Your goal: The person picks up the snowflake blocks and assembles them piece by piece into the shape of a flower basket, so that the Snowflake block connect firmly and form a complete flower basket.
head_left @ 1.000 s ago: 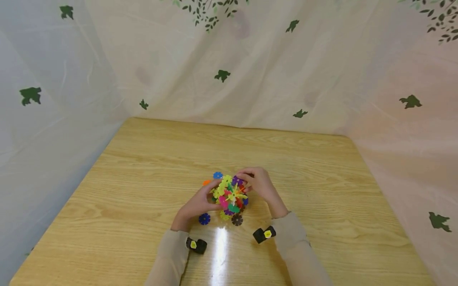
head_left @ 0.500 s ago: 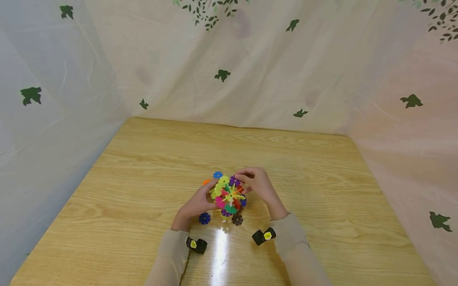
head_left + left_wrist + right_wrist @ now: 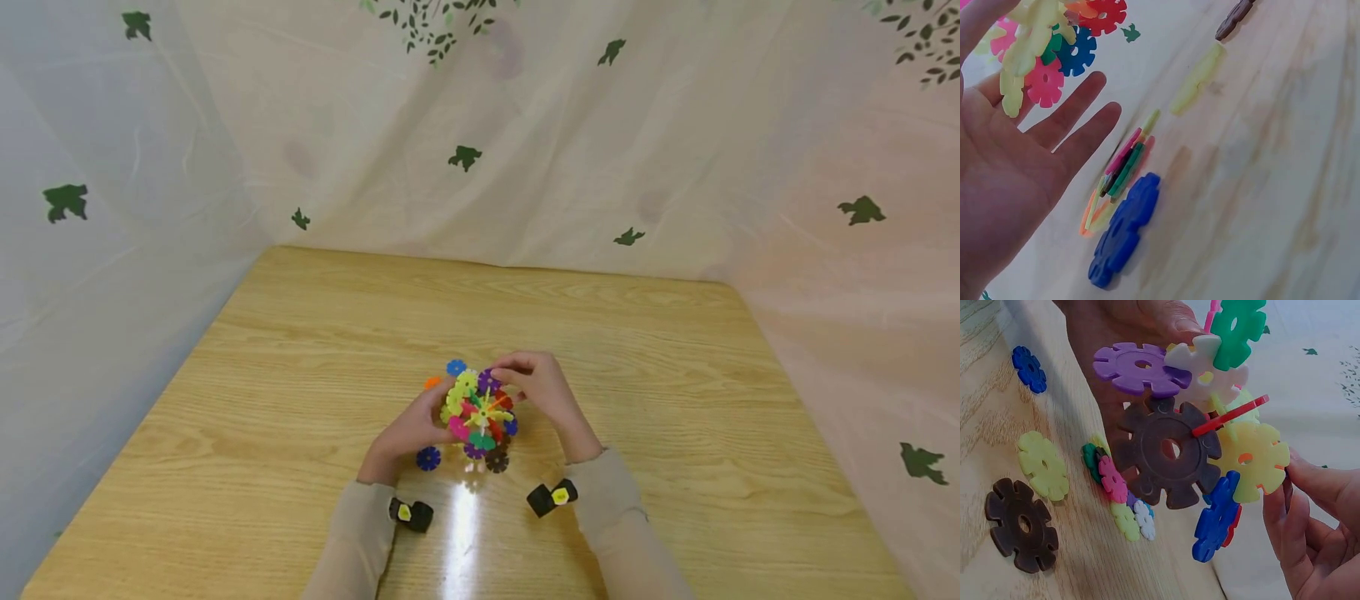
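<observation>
A ball-like cluster of interlocking flower-shaped plastic discs in many colours is raised above the table. My left hand grips its left side between thumb and fingers; in the left wrist view this hand has two fingers stretched out away from the cluster. At the cluster's far right, my right hand pinches at a purple disc. In the right wrist view, the right hand's fingertips meet close by a yellow disc. A brown disc faces that camera.
Loose discs lie around the cluster on the wooden table: a dark blue disc, a brown disc, a light blue disc and an orange disc. Several more lie beneath it. A patterned curtain encloses the back and sides.
The cluster has shifted slightly left and turned a little in the hands. My right hand's fingertips have moved slightly left with the purple disc. The loose discs around it stay put.
</observation>
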`<state>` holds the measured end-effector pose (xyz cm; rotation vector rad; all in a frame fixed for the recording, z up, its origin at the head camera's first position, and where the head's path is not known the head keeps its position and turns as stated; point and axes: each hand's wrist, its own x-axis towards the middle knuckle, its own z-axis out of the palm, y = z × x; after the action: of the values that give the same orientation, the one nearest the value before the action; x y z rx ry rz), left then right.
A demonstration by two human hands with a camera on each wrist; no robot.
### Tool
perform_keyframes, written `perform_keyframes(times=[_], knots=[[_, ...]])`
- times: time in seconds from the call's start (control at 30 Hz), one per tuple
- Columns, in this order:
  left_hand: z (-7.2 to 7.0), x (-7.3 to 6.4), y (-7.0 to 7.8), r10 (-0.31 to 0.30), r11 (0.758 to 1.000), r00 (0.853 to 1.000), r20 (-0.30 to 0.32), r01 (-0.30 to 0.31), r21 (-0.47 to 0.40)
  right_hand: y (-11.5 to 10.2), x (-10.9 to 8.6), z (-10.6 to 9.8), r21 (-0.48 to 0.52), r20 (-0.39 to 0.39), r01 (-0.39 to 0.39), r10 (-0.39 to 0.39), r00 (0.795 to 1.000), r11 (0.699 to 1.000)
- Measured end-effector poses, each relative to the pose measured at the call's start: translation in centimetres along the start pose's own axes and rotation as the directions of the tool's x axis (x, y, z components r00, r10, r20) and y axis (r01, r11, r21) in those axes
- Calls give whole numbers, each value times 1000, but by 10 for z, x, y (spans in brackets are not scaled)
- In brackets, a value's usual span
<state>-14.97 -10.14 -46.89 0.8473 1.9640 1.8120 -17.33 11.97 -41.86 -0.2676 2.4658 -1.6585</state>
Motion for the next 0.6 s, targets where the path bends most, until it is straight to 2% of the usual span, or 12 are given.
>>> perform_keyframes(times=[0.1, 0.23, 0.43, 0.6], knots=[[0, 0, 1, 19, 998, 999, 45, -17, -52, 1, 0, 0, 9, 14, 2, -2, 1000, 1000], [-1, -1, 2, 32, 997, 996, 78, -26, -68, 1, -2, -1, 33, 39, 7, -9, 999, 999], [-3, -2, 0, 19, 999, 998, 67, -16, -47, 3, -2, -1, 57, 53, -16, 13, 999, 998], [-4, -3, -1, 45, 996, 998, 50, -41, -77, 4, -3, 0, 86, 37, -32, 29, 999, 996]])
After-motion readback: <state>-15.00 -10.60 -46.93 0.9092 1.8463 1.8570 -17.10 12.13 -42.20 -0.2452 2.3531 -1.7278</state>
